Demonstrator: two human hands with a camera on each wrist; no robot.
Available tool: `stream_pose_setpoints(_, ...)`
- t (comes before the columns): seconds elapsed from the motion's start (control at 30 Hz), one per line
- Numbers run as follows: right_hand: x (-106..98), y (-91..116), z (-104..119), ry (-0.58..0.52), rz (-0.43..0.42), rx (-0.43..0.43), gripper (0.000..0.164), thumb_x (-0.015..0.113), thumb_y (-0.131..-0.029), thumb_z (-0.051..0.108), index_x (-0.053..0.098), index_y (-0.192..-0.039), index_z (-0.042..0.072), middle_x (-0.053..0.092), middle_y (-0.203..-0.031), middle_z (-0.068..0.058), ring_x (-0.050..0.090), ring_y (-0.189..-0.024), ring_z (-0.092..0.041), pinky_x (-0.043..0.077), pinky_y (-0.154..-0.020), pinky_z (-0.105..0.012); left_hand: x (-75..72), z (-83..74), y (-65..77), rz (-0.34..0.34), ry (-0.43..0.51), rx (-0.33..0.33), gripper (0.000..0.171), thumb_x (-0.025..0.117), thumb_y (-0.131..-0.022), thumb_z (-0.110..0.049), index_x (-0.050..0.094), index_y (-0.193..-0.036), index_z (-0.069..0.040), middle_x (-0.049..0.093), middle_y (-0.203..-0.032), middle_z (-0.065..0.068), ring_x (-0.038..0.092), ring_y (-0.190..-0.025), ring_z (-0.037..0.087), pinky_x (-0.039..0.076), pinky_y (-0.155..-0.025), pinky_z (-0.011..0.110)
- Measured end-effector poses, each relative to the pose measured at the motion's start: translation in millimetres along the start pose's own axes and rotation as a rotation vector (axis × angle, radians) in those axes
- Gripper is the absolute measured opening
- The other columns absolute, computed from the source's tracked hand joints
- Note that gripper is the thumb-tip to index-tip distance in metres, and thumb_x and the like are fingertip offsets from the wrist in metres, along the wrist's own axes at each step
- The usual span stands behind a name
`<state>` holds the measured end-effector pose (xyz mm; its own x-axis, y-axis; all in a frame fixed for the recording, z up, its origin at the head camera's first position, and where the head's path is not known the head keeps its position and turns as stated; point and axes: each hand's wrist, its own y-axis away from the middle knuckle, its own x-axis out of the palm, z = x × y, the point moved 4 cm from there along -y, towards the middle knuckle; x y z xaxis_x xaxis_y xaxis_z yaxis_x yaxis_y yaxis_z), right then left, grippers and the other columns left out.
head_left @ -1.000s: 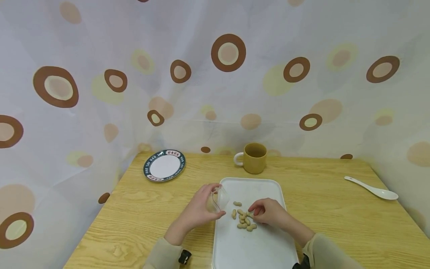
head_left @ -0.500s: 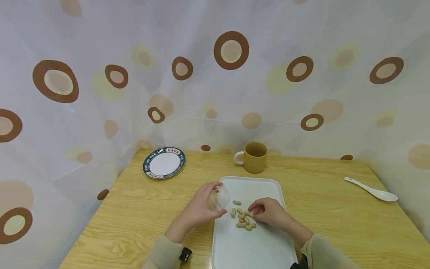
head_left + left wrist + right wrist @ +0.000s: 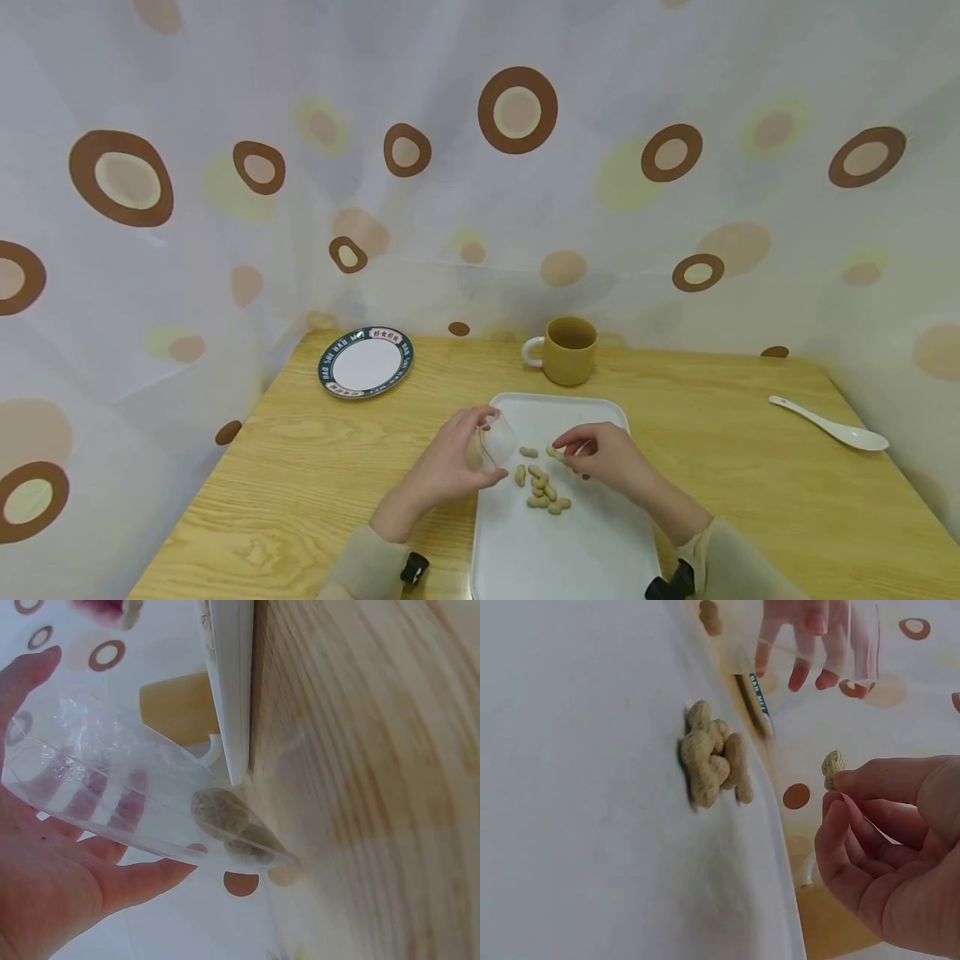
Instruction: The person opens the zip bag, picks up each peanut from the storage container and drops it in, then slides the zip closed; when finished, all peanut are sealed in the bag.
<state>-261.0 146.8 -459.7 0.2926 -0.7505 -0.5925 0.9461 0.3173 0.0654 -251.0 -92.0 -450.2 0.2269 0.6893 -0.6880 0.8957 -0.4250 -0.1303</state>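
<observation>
My left hand [image 3: 444, 468] holds a clear plastic bag [image 3: 112, 772] at the left edge of the white tray [image 3: 566, 554], its mouth spread between thumb and fingers. Down in the bag's corner lie peanuts [image 3: 220, 813], seen through the plastic in the left wrist view. Thumb and forefinger of my right hand [image 3: 611, 458] pinch one unshelled peanut [image 3: 831, 768], raised above the tray in the right wrist view. Several more peanuts [image 3: 705, 761] lie loosely heaped on the tray, left of that hand in the head view. A single peanut [image 3: 528, 452] sits a little behind the heap.
Behind the tray stands a mustard-yellow mug [image 3: 570, 354] with a white handle. A dark-rimmed plate [image 3: 366, 365] is at the back left of the wooden table [image 3: 247, 500]. Far to the right lies a white spoon [image 3: 832, 427]. Patterned cloth [image 3: 450, 192] hangs behind and at the sides.
My right hand has lifted a peanut from the heap's right side and moved slightly back with it. The left hand keeps its place with the bag. The head view has shifted slightly.
</observation>
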Motion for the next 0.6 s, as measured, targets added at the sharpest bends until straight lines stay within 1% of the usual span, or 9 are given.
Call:
stream_pose_setpoints(0.13, -4.2, -0.8, 16.7, -0.023, -0.009, -0.014, 0.017, 0.072, -0.088, 0.009, 0.073, -0.105, 0.007, 0.065, -0.083, -0.002, 0.058, -0.065, -0.016, 0.052, -0.057, -0.027, 0.3, 0.1, -0.6, 0.009, 0.006, -0.019, 0.076, 0.081, -0.079, -0.032, 0.042, -0.144, -0.022, 0.051, -0.138, 0.004, 0.050, -0.127, 0.024, 0.044, -0.107, 0.049)
stream_pose_setpoints(0.27, -8.9, -3.4, 31.5, 0.002, -0.029, -0.047, 0.017, 0.072, -0.088, 0.009, 0.074, -0.105, 0.008, 0.065, -0.082, -0.001, 0.058, -0.064, -0.015, 0.049, -0.055, -0.025, 1.2, -1.7, -1.4, 0.014, 0.008, -0.009, 0.075, 0.082, -0.079, -0.032, 0.043, -0.143, -0.022, 0.051, -0.139, 0.004, 0.050, -0.127, 0.024, 0.044, -0.107, 0.049)
stream_pose_setpoints(0.37, -11.9, -4.8, 41.9, 0.017, -0.042, -0.077, 0.017, 0.071, -0.088, 0.009, 0.074, -0.105, 0.009, 0.066, -0.081, -0.001, 0.059, -0.064, -0.015, 0.050, -0.055, -0.025, 1.4, -3.5, -2.1, 0.013, 0.008, 0.004, 0.075, 0.082, -0.079, -0.032, 0.043, -0.143, -0.021, 0.052, -0.137, 0.004, 0.051, -0.126, 0.023, 0.045, -0.106, 0.048)
stream_pose_setpoints(0.6, -10.1, -5.3, 64.4, 0.008, -0.010, -0.093, 0.016, 0.071, -0.089, 0.011, 0.074, -0.105, 0.010, 0.068, -0.082, -0.004, 0.061, -0.067, -0.015, 0.052, -0.059, -0.026, 0.6, -2.8, -1.5, 0.011, -0.006, 0.000, 0.074, 0.081, -0.080, -0.033, 0.043, -0.143, -0.022, 0.052, -0.138, 0.004, 0.051, -0.126, 0.024, 0.045, -0.105, 0.049)
